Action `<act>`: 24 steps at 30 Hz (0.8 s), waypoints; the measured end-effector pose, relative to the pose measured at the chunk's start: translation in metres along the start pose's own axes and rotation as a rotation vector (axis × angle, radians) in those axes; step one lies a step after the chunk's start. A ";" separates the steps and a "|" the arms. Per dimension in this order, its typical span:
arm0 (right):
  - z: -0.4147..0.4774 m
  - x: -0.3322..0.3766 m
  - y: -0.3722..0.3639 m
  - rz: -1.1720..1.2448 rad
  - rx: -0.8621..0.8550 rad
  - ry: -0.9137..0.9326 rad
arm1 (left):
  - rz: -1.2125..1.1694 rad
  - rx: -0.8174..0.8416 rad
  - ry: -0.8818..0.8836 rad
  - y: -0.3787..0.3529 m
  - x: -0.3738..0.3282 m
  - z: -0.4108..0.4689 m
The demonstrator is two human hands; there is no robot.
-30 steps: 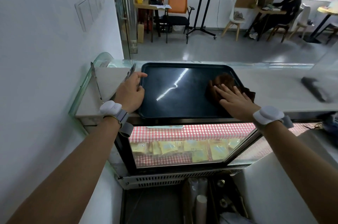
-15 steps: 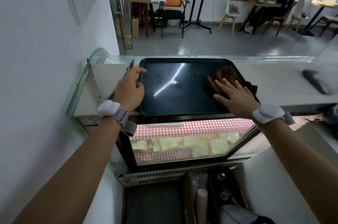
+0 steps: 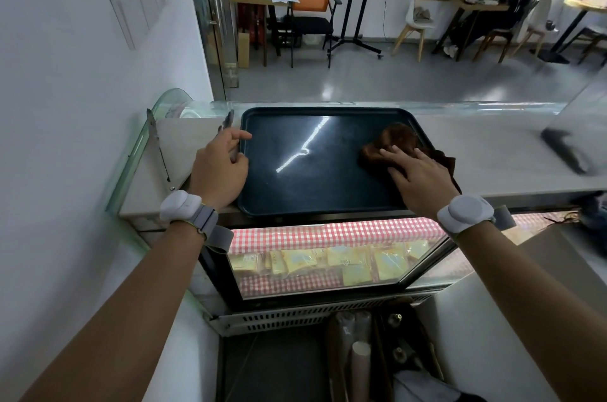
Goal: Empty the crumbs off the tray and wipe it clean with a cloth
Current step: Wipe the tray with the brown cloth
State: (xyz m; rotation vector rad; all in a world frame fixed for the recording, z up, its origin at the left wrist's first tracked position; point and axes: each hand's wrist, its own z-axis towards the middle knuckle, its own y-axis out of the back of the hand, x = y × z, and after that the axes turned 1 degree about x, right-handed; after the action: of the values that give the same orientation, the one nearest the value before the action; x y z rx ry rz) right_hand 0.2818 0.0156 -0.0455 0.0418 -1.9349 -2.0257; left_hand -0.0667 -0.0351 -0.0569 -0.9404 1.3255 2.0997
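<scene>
My right hand [image 3: 416, 176] presses flat, fingers spread, on the brown cloth [image 3: 399, 142]; left hand [image 3: 219, 168] grips the tray [image 3: 295, 188] rim, metal tongs [image 3: 157, 142] lying just beyond it.

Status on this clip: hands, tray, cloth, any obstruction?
Left hand steadying tray edge. Right hand flat, pressing brown cloth on tray's right side. Tongs beside tray, not blocking.
</scene>
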 end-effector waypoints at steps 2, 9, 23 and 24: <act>-0.001 0.000 0.005 0.055 -0.069 0.018 | 0.014 -0.020 -0.010 0.000 0.000 0.000; 0.008 0.006 0.029 0.285 -0.250 0.018 | 0.106 -0.023 -0.079 0.002 -0.012 -0.002; 0.018 0.031 0.049 1.027 -0.089 0.037 | -0.477 0.648 0.184 -0.077 -0.127 0.015; 0.018 0.026 0.049 1.055 -0.077 0.026 | -0.473 0.646 0.166 -0.081 -0.130 0.017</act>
State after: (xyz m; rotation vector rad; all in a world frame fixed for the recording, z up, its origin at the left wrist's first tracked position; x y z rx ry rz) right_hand 0.2636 0.0251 0.0090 -0.7862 -1.3631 -1.3339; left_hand 0.0693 0.0097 0.0001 -1.0140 1.5369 1.1512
